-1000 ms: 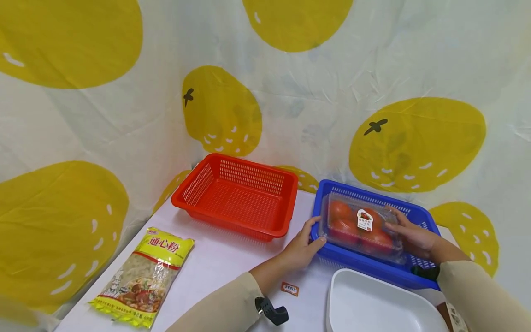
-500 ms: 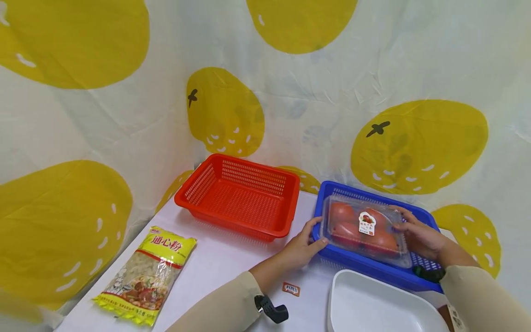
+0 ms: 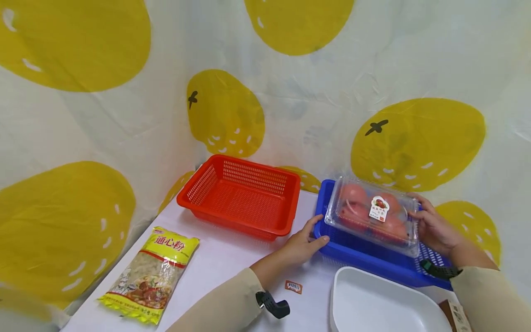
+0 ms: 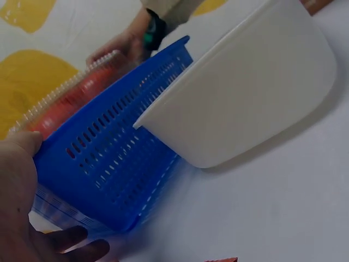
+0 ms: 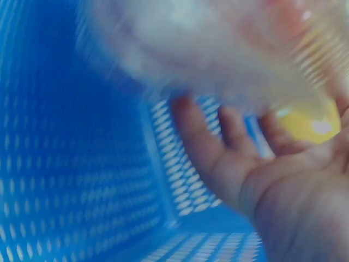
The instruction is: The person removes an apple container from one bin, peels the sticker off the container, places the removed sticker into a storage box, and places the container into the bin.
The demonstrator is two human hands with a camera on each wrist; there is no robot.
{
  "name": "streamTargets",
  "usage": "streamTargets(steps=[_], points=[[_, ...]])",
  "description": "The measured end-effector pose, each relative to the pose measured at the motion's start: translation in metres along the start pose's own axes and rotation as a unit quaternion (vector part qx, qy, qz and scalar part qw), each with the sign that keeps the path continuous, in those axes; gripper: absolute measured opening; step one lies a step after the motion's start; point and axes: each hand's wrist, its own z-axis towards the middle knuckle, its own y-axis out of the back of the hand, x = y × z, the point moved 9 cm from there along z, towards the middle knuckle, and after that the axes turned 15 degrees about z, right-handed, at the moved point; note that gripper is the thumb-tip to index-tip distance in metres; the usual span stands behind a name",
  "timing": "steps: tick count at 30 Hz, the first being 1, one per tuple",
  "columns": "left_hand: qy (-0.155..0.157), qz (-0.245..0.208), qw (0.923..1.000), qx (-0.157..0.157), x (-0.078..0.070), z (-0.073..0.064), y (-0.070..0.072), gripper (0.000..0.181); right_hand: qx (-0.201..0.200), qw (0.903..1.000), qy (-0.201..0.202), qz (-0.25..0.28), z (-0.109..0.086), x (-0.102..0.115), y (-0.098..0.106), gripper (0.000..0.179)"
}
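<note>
A clear plastic box of tomatoes (image 3: pixel 373 219) with a white label is raised and tilted over the blue basket (image 3: pixel 365 260). My right hand (image 3: pixel 437 233) grips the box by its right end. Seen from the right wrist, the box (image 5: pixel 218 54) is blurred and the fingers reach under it, above the basket's perforated floor. My left hand (image 3: pixel 302 246) holds the left corner of the basket. In the left wrist view, its thumb lies on the rim of the basket (image 4: pixel 103 142) while other fingers stay outside, low by the wall.
Left of the blue basket stands a red basket (image 3: pixel 240 200). A bag of macaroni (image 3: pixel 151 276) lies at the left, and a small orange packet (image 3: pixel 293 287) near the left forearm. In front is a white bin (image 3: pixel 386 304), with a brown box (image 3: pixel 454 316) beside it.
The tomato box has risen from inside the blue basket and shifted right, carried by my right hand. My left hand stays at the basket corner. The basket's right end has moved slightly right.
</note>
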Motion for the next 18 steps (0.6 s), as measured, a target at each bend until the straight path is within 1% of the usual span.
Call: streamTargets(steps=[3,5,6,8,11,13,14,16,18], points=[[0.001,0.033,0.9993,-0.014,-0.003,0.000,0.009,0.069,0.004,1.0000,-0.003,0.005,-0.003,0.014,-0.019,0.053],[-0.001,0.052,0.9983,-0.025,-0.005,-0.001,0.015,0.069,0.013,0.9999,-0.009,-0.005,-0.004,0.020,-0.033,0.053],[-0.002,0.057,0.9979,-0.031,-0.006,-0.001,0.018,0.069,0.016,0.9998,-0.010,-0.002,-0.005,0.023,-0.040,0.053],[-0.002,0.053,0.9976,-0.045,-0.008,-0.002,0.023,0.066,0.032,0.9994,-0.013,0.004,-0.009,0.026,-0.055,0.054],[-0.018,0.011,0.9969,-0.076,-0.014,-0.004,0.029,0.057,0.060,0.9979,-0.019,0.013,-0.019,0.030,-0.079,0.056],[-0.035,-0.039,0.9945,-0.091,-0.021,-0.007,0.034,0.052,0.073,0.9968,-0.028,0.017,-0.028,0.031,-0.095,0.058],[-0.048,-0.067,0.9922,-0.094,-0.027,-0.010,0.036,0.051,0.078,0.9963,-0.031,0.016,-0.033,0.031,-0.102,0.058],[-0.067,-0.131,0.9853,-0.086,-0.037,-0.015,0.040,0.051,0.073,0.9966,-0.037,0.014,-0.043,0.032,-0.113,0.057],[-0.075,-0.192,0.9757,-0.073,-0.046,-0.022,0.047,0.053,0.058,0.9973,-0.043,0.012,-0.053,0.030,-0.122,0.057]])
